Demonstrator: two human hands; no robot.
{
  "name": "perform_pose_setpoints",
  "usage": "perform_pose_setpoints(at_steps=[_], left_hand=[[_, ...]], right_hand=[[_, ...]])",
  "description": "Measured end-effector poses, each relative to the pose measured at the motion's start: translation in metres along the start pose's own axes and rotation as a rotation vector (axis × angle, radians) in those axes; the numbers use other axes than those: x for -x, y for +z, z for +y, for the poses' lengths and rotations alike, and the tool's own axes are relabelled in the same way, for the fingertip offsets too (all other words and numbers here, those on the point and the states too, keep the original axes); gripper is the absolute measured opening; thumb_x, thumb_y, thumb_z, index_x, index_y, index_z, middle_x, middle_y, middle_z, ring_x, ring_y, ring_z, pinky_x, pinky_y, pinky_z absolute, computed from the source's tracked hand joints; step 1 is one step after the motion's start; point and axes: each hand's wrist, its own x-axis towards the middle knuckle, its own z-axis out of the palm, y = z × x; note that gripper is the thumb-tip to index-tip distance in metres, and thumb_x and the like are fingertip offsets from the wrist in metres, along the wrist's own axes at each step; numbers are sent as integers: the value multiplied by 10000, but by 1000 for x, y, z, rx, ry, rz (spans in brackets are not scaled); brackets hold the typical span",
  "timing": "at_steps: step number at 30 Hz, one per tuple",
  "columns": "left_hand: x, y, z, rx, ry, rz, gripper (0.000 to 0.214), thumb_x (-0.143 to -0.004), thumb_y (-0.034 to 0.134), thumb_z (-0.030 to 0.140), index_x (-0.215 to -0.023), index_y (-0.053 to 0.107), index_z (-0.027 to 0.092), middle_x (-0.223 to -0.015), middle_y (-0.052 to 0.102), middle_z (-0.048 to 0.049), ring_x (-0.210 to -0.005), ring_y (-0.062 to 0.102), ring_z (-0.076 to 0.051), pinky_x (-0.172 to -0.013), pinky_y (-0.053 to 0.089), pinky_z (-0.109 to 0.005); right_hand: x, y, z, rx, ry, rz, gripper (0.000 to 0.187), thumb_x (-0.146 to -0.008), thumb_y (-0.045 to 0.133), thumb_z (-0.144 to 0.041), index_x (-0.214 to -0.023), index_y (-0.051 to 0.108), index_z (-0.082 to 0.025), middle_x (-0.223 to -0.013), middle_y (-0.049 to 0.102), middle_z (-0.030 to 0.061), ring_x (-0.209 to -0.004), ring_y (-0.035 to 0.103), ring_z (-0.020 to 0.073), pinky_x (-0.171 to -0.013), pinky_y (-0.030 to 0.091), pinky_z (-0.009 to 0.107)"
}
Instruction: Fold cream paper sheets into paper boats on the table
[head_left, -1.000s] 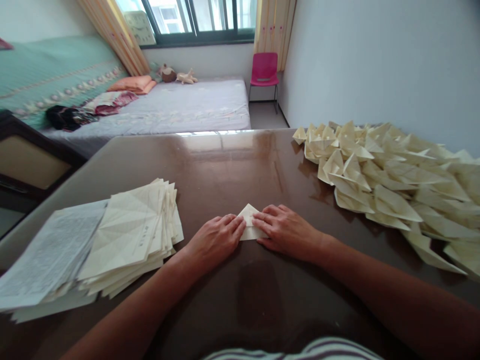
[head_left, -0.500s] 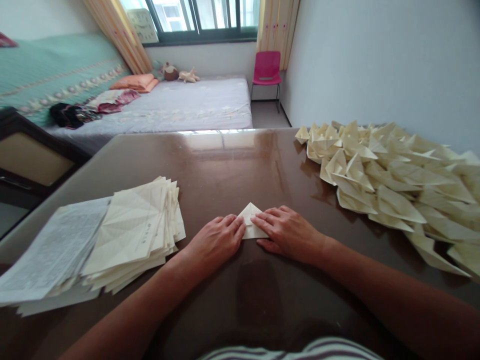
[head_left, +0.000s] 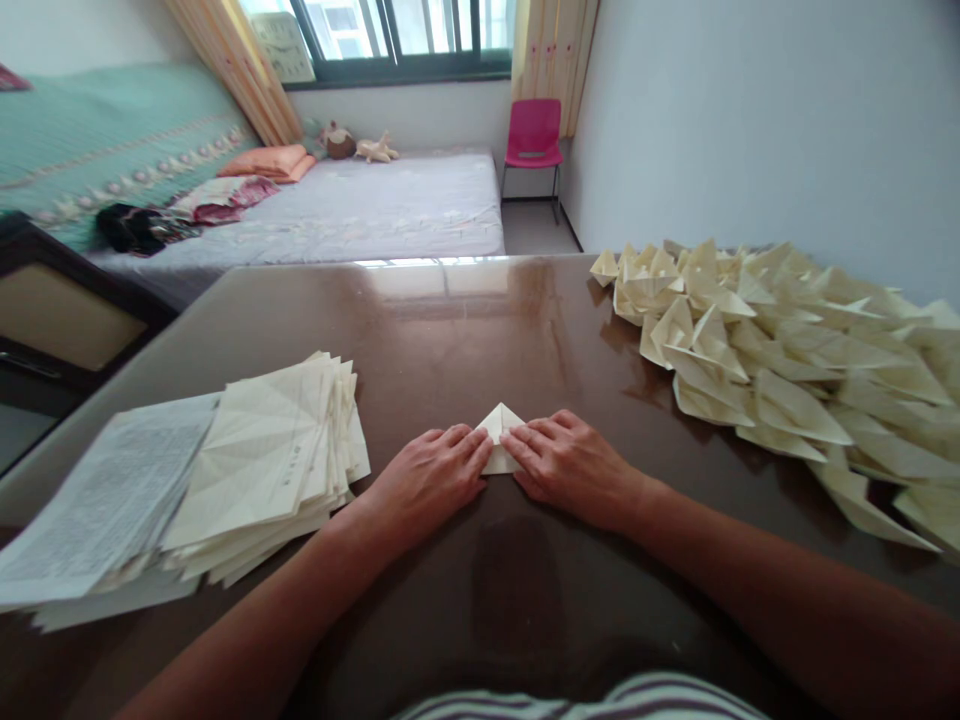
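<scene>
Right hand (head_left: 574, 468) has edged inward, covering more of the folded paper (head_left: 501, 457) on the counter (head_left: 450, 345); left hand (head_left: 439, 472) opposite, both hands' fingers lie flat, side by side, apparently firming the crease.

Daylight enters through the window (head_left: 435, 28) at top centre — its panes nearly white — and glares off the far part of the glossy tabletop (head_left: 442, 345); lower frame dim, side edges stretched, printed sheets (head_left: 124, 490) at left illegibly soft.
</scene>
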Motion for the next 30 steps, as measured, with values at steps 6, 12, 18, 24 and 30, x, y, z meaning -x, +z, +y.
perform_pose_setpoints(at_steps=[6, 12, 18, 24, 30], left_hand=[[-2, 3, -2, -38, 0, 33, 313, -920, 519, 261, -1206, 529, 134, -1207, 624, -84, -1092, 566, -229, -850, 464, -341], [-2, 7, -6, -51, 29, 84, 264, -947, 455, 204, -1194, 530, 148, -1175, 629, -83, -1080, 566, -213, -848, 448, -334], [-6, 14, -6, -58, 69, 142, 246, -957, 436, 190, -1181, 534, 160, -1157, 618, -86, -1074, 547, -208, -832, 448, -333], [-8, 18, -7, -30, 44, 129, 220, -961, 423, 225, -1112, 578, 189, -1045, 637, -46, -960, 561, -192, -724, 459, -308], [-8, 13, -11, 223, -96, 114, 254, -971, 402, 306, -1032, 641, 245, -957, 650, -18, -920, 546, -167, -720, 455, -270]], right_hand=[[0, 3, 0, 0, -8, 57, 301, -963, 392, -238, -1167, 587, -132, -1052, 683, 98, -908, 614, 200, -762, 340, 361], [0, 2, 1, 11, -23, 79, 288, -957, 399, -220, -1139, 601, -126, -1033, 686, 96, -877, 615, 195, -750, 338, 360], [1, 4, 4, 11, -33, 74, 290, -944, 413, -178, -1163, 595, -130, -1046, 682, 98, -926, 599, 204, -795, 339, 367], [2, 6, 6, -42, -1, 42, 289, -955, 427, -269, -1143, 608, -143, -1034, 683, 96, -946, 578, 211, -832, 334, 373], [0, 3, 13, -112, 63, -40, 219, -950, 469, -262, -1069, 644, -207, -1057, 672, 67, -958, 534, 205, -793, 343, 343]])
